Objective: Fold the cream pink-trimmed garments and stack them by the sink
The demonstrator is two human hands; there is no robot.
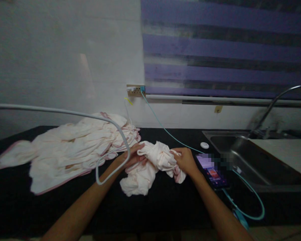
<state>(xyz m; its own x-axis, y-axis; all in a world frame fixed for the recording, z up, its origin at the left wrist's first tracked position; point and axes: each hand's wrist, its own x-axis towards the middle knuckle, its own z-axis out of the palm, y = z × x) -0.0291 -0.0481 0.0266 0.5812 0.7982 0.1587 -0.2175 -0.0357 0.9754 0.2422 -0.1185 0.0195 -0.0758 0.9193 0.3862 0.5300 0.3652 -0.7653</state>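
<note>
— Hands first: what are they doing?
— Both are gripping one bunched cloth (pixel 150 164) that is resting mid-tabletop (pixel 165 204). Left hand (pixel 132 156) is curling its fingers over the cloth's left end; right hand (pixel 184 160) is pinching the right end, fingers closed on the fabric.
— And going from the left?
— A pile (pixel 72 150) of pale, pink-edged cloths is lying far left, with a grey cable (pixel 65 112) arcing in front of it, close to the camera. Right of the hands, a phone (pixel 212 172) is glowing, with a teal cord (pixel 251 197) running by it towards the wall socket (pixel 135 90). A white disc (pixel 204 145) is sitting near the sink (pixel 243 157), under the tap (pixel 273 103).
</note>
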